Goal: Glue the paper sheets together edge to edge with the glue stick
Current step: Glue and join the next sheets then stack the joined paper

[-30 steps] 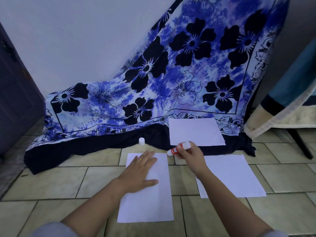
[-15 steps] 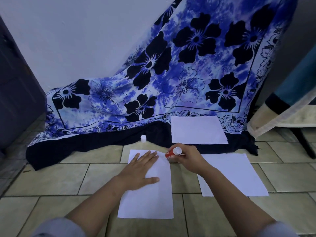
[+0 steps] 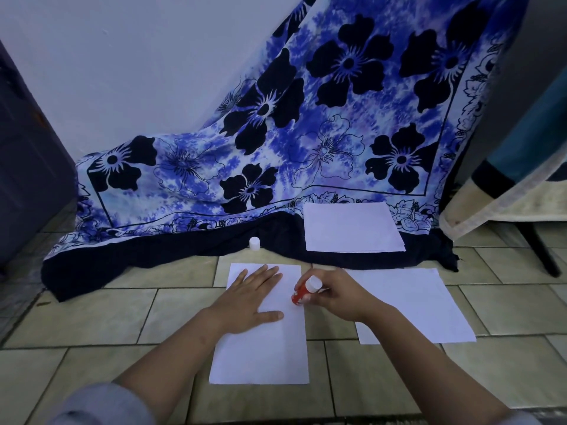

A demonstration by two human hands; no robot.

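Three white paper sheets lie in front of me. The nearest sheet [image 3: 260, 351] is on the tiled floor, and my left hand [image 3: 248, 299] lies flat on its upper part with fingers straight. My right hand [image 3: 340, 297] grips a red glue stick [image 3: 302, 291] with a white end, tilted, its red end down on the right edge of that sheet. A second sheet [image 3: 420, 305] lies on the floor to the right, partly under my right wrist. The third sheet [image 3: 351, 227] rests on the cloth behind.
A small white cap [image 3: 254, 243] stands on the dark hem of a blue flowered cloth [image 3: 306, 142] draped down the wall. A dark door [image 3: 24, 167] is at the left. Furniture with a dark leg [image 3: 543, 253] stands at the right.
My right hand has brought the glue stick down from above the sheet's top right corner and moved it along the right edge toward me. My left hand has stayed pressed on the sheet.
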